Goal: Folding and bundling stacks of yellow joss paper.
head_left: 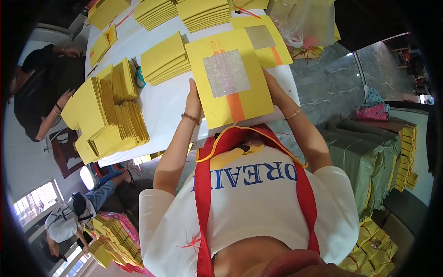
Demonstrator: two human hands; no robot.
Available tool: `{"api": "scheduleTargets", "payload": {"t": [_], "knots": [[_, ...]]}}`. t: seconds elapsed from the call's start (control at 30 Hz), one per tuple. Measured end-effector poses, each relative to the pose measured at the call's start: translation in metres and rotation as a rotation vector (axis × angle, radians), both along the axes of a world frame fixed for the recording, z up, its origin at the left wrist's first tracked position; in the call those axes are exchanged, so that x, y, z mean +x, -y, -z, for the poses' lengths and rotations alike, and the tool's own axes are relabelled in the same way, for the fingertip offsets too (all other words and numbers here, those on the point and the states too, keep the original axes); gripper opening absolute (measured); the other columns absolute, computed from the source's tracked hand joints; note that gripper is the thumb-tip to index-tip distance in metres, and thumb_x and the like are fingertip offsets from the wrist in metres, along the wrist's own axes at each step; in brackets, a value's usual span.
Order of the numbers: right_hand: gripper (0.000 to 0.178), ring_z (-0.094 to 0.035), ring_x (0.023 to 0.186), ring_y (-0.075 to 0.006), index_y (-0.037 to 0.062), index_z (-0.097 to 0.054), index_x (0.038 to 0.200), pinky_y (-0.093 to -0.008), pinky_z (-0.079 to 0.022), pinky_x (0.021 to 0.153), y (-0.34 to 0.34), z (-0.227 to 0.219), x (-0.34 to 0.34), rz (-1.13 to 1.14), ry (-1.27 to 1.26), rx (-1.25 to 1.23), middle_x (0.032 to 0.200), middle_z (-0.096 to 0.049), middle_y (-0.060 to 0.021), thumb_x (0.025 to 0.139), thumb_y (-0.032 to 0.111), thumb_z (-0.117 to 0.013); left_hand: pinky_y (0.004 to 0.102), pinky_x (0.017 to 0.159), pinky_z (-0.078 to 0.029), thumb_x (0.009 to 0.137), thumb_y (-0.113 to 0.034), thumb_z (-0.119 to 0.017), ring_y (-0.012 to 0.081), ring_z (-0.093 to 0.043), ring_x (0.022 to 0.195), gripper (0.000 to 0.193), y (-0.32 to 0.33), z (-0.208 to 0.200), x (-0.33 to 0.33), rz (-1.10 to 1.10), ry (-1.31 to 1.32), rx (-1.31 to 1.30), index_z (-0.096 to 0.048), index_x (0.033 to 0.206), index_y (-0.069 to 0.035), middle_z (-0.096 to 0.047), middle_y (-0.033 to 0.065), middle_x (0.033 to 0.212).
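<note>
A yellow joss paper sheet or stack [264, 104], with a silver square and an orange stripe on its face, is held up in front of my chest at the table's near edge. My left hand [194, 99] grips its left edge, thumb pointing up along the side. On the opposite edge, my right hand [274, 87] holds it too; most fingers of both hands are hidden behind the paper. Just beyond lies another yellow sheet [282, 39] with the same silver and orange marking, partly covered by the held one.
Fanned yellow paper stacks [166, 57] cover much of the white table [161, 108]. Teal-handled scissors [139, 76] lie among them. A clear plastic bag [304, 21] sits at the far right corner. Green wrapped bundles [355, 157] stand to my right. Other people [44, 92] are at the left.
</note>
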State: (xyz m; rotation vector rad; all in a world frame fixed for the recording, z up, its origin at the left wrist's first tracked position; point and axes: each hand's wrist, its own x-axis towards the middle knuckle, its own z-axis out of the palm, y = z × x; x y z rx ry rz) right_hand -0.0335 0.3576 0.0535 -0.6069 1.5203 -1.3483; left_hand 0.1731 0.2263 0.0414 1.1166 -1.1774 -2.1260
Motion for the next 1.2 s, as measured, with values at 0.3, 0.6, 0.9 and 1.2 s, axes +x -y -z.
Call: {"api": "scheduleTargets", "payload": {"t": [0.3, 0.6, 0.9, 1.2], "knots": [[0.050, -0.053, 0.090, -0.0130, 0.0021, -0.045, 0.124, -0.0277, -0.046, 0.075, 0.034, 0.041, 0.004, -0.021, 0.371, -0.183, 0.107, -0.055, -0.0043, 0.094, 0.040, -0.034, 0.0346, 0.081, -0.051, 0.095, -0.035, -0.033, 0.0234, -0.058, 0.100, 0.045, 0.026, 0.005, -0.026, -0.092, -0.203, 0.330, -0.041, 0.127, -0.004, -0.054, 0.0106, 0.117], [0.063, -0.059, 0.082, -0.0213, -0.0032, -0.053, 0.112, -0.0334, -0.045, 0.076, 0.033, 0.067, 0.014, 0.156, 0.405, -0.006, 0.096, -0.060, -0.0127, 0.088, 0.052, -0.035, 0.0347, 0.080, -0.051, 0.095, -0.033, -0.033, 0.0235, -0.058, 0.099, 0.044, 0.024, 0.007, -0.015, 0.052, -0.049, 0.339, -0.041, 0.126, -0.003, -0.055, 0.0110, 0.116], [0.066, -0.047, 0.109, -0.0279, -0.0059, -0.048, 0.117, -0.0360, -0.035, 0.093, 0.043, 0.041, 0.014, 0.195, 0.380, -0.126, 0.118, -0.049, -0.0211, 0.087, 0.051, -0.031, 0.0347, 0.080, -0.051, 0.095, -0.031, -0.034, 0.0235, -0.058, 0.098, 0.043, 0.055, 0.013, -0.042, 0.113, 0.010, 0.360, -0.041, 0.126, -0.002, -0.055, 0.0115, 0.116], [0.050, -0.058, 0.083, -0.0134, 0.0010, -0.048, 0.118, -0.0265, -0.048, 0.074, 0.093, 0.020, -0.062, 0.160, 0.336, -0.065, 0.099, -0.059, -0.0075, 0.094, 0.039, -0.026, 0.0348, 0.080, -0.051, 0.095, -0.028, -0.034, 0.0235, -0.059, 0.097, 0.041, 0.109, 0.028, -0.124, 0.107, -0.059, 0.363, -0.042, 0.125, -0.001, -0.055, 0.0120, 0.115]]}}
